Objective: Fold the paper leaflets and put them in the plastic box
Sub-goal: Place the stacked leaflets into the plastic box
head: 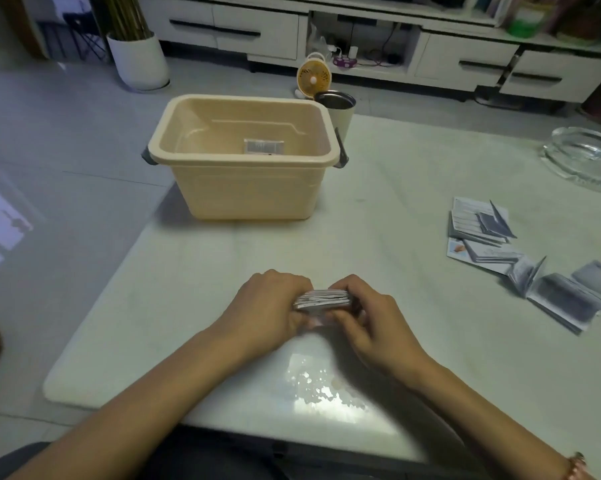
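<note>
Grey-and-white printed paper, folded into a thick little stack, makes up the leaflet (321,299) held between both hands just above the desk (396,202), at about 6 o'clock on the desktop. Its long axis runs from 9 to 3 o'clock, and its layered edge faces the camera. The left hand (267,306) reaches in from 7 o'clock, back upward, and grips the stack's left end. The right hand (371,317) comes from 5 o'clock in a mirrored pose, its curled fingers (352,287) clamped round the right end. A beaded bracelet (577,469) sits on that wrist. Motion blur hides both thumbs. At 12 o'clock stands the plastic box (250,192), beige, rectangular, open-topped, with a rounded rim and dark side handles, its long side lying across the view. One small folded leaflet (263,146) lies flat on the bottom of the box. At 3 o'clock loose leaflets (482,230) lie scattered on the pale, smooth desk, some half open with creased concertina panels. A metal-rimmed cup (340,109) stands just behind the box's right corner, and a clear glass ashtray (586,157) sits at 2 o'clock.
</note>
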`<action>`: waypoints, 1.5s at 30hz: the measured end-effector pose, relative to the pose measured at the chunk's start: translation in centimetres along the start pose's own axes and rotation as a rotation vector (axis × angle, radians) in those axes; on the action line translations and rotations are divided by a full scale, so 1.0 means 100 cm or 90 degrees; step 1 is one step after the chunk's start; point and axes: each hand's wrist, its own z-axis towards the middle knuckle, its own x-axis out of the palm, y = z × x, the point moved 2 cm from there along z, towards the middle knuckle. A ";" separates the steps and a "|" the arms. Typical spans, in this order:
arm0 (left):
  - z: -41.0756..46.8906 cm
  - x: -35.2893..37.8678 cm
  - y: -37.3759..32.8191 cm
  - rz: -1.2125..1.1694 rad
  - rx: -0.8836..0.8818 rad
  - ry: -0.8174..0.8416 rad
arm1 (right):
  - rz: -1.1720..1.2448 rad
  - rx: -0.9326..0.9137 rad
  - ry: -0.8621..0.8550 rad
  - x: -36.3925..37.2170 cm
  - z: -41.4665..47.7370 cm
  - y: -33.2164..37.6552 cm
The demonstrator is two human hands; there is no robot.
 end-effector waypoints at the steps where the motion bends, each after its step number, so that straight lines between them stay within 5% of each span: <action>1: 0.001 -0.011 0.002 -0.051 -0.001 0.004 | 0.025 -0.008 0.008 -0.005 0.006 0.006; 5: 0.018 -0.081 0.016 -0.274 -0.013 -0.158 | 0.111 -0.018 -0.037 -0.039 0.063 0.046; 8: 0.036 -0.126 0.037 -0.155 0.007 -0.344 | 0.170 0.019 -0.093 -0.066 0.120 0.065; 13: 0.072 -0.115 0.071 0.286 -0.052 -0.064 | 0.152 0.141 -0.064 -0.079 0.181 0.071; 15: 0.077 -0.110 0.073 0.350 -0.023 -0.059 | 0.140 0.178 -0.043 -0.076 0.191 0.070; 20: 0.049 -0.107 0.056 0.284 0.014 -0.070 | 0.115 0.213 0.000 -0.074 0.199 0.069; 26: -0.012 -0.091 0.011 0.239 0.031 0.067 | 0.078 0.263 0.166 -0.061 0.179 0.074; 29: -0.026 -0.103 -0.003 0.089 0.004 0.146 | 0.064 0.258 0.191 -0.058 0.166 0.075; 31: -0.016 -0.111 0.001 -0.008 -0.031 0.101 | 0.077 0.261 0.182 -0.059 0.158 0.075; 36: 0.040 -0.082 0.017 0.233 -0.113 0.078 | 0.096 0.273 0.119 -0.059 0.140 0.077; 45: 0.067 -0.044 0.014 0.262 -0.098 0.147 | 0.091 0.274 0.105 -0.067 0.129 0.077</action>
